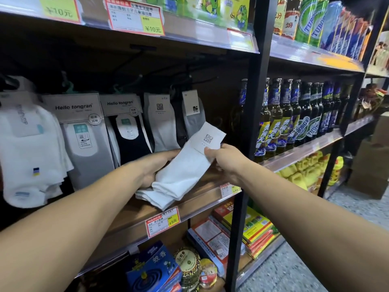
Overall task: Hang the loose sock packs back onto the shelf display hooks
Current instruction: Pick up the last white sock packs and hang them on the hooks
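**White sock pack held in both my hands before the hooks**

The white sock pack point(185, 165) lies tilted between my hands, its paper label end up and to the right, its toes hanging low over the wooden shelf point(134, 209). My left hand point(154, 167) cups the sock body from beneath, fingers closed under it. My right hand point(224, 160) pinches the label's lower edge, thumb on top. Just behind, other sock packs hang in a row point(117, 127) from hooks. Beer bottles point(294, 114) stand in the next bay to the right.
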Motion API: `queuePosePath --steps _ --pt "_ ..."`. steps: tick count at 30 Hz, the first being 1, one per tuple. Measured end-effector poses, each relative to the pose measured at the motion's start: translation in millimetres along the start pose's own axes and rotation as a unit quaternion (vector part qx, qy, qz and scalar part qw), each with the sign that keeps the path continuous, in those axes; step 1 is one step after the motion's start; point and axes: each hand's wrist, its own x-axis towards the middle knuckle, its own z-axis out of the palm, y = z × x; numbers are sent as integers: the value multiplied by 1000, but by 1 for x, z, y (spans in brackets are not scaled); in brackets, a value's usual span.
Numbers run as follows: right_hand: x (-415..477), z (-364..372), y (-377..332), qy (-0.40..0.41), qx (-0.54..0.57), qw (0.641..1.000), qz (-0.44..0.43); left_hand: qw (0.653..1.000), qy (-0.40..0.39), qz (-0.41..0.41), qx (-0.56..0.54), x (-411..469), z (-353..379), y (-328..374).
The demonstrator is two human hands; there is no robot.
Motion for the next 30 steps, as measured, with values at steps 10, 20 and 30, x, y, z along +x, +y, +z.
queuePosePath --steps 10,20,30 --pt "-24 -6 -25 -55 120 991 -37 983 132 125 -16 -19 -14 18" --pt "-53 -35 -60 -64 171 981 -71 952 175 252 -9 -59 -18 58" --pt "-61 -34 -57 4 129 986 -104 963 140 231 17 -66 7 58"
